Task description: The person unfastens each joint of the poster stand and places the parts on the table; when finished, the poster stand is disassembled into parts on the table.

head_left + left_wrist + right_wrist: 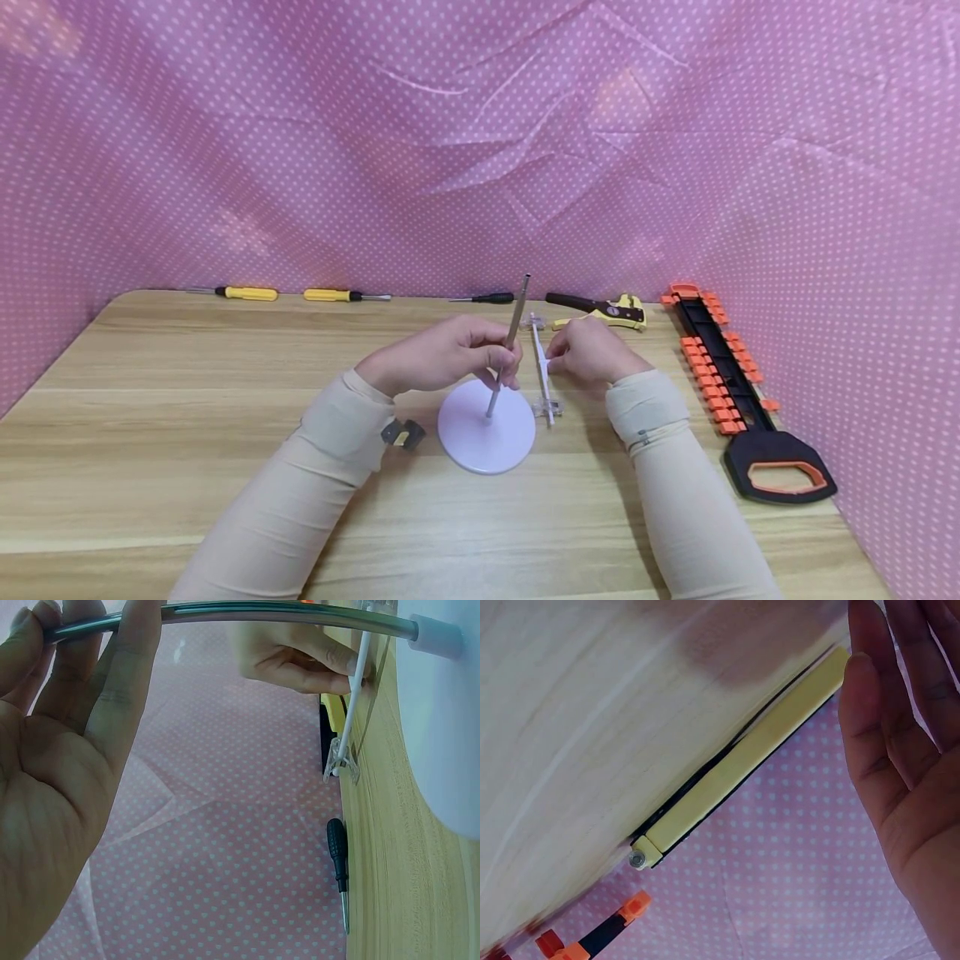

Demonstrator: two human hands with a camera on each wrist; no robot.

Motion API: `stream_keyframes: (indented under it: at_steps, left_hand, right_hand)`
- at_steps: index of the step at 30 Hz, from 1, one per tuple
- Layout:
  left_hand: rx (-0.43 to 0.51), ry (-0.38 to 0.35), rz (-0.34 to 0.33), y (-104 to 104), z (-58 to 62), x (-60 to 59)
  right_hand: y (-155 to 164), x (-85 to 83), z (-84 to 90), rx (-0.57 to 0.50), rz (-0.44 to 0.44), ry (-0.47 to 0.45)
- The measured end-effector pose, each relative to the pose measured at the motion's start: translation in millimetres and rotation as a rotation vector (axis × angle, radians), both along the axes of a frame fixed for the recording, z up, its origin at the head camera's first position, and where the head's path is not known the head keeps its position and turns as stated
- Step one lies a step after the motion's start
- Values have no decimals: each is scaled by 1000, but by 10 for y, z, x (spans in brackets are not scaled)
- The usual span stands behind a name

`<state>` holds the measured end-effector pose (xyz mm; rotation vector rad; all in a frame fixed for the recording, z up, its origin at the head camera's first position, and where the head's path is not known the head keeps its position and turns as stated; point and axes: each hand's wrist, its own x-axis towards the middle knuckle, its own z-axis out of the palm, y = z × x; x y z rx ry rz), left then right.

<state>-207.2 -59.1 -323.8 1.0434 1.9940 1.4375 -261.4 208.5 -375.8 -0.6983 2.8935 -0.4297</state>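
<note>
My left hand (442,357) pinches a slim metal rod (517,315) between thumb and fingers. The rod rises at a slight tilt from a round white base (472,450) on the table; in the left wrist view it runs from my fingertips into a white collar (437,637). Just right of the base is a thin white bar (545,387) with a clear plastic clip (549,408) near its close end and another (533,322) near its far end. My right hand (591,352) holds the bar near its middle with thumb and fingertips.
Along the back edge lie two yellow-handled screwdrivers (251,293), a black screwdriver (492,297) and yellow-and-black wire strippers (618,312), close beyond my right hand. A long black rack (780,454) with orange clips lies at the right. Pink dotted cloth (480,150) walls the table.
</note>
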Motion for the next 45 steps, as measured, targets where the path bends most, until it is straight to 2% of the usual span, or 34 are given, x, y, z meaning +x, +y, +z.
stream_keyframes:
  at_steps: [7,25,34,37,39,42,45]
  left_hand:
    - [-3,-4,7,-5,17,15]
    - [-2,6,12,-11,2,13]
    - [13,8,5,-14,-13,2]
    - [12,6,7,-11,-6,5]
    - [9,5,9,-7,2,7]
    - [7,6,8,-2,15,9]
    - [9,9,4,-2,17,9]
  right_hand:
    - [2,0,-39,22,2,-1]
    - [-8,-19,-32,50,-34,-81]
    - [-14,8,39,35,-43,-92]
    - [-16,38,131,-26,-30,-36]
    - [-34,82,227,-117,-9,18]
    - [-104,192,414,-310,1,69]
    - [-207,339,604,-548,-14,62]
